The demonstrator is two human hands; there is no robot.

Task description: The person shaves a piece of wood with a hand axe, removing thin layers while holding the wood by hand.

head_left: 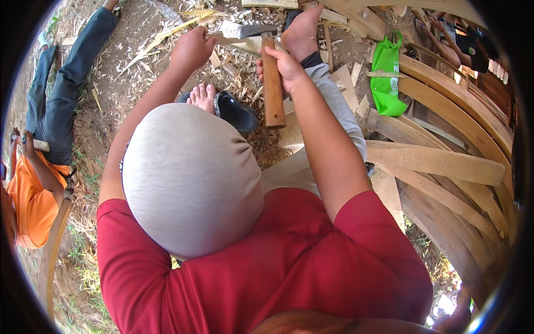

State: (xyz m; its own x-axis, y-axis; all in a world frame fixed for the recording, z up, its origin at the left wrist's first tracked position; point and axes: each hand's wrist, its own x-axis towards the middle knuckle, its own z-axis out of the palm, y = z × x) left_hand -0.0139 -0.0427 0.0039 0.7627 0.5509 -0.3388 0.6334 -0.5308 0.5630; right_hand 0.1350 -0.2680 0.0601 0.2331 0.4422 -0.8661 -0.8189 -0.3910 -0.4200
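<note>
My right hand (288, 68) is closed round the wooden handle of an adze (272, 92), close below its dark metal head. The pale blade end points left, over a light piece of wood (242, 43) on the ground. My left hand (190, 51) has its fingers curled at the left end of that wood; its grip is partly hidden. A bare foot in a black slipper (236, 111) stands below the wood, and my other bare foot (303, 34) lies just right of the adze head. A rounded grey cloth shape (189, 178), apparently my raised knee, fills the middle.
Long curved timbers (439, 161) are piled at the right, with a green bag (386, 78) over one end. Wood chips (139, 33) litter the ground. At the left sits a person in an orange shirt (34, 197); another person (464, 47) is at the far right.
</note>
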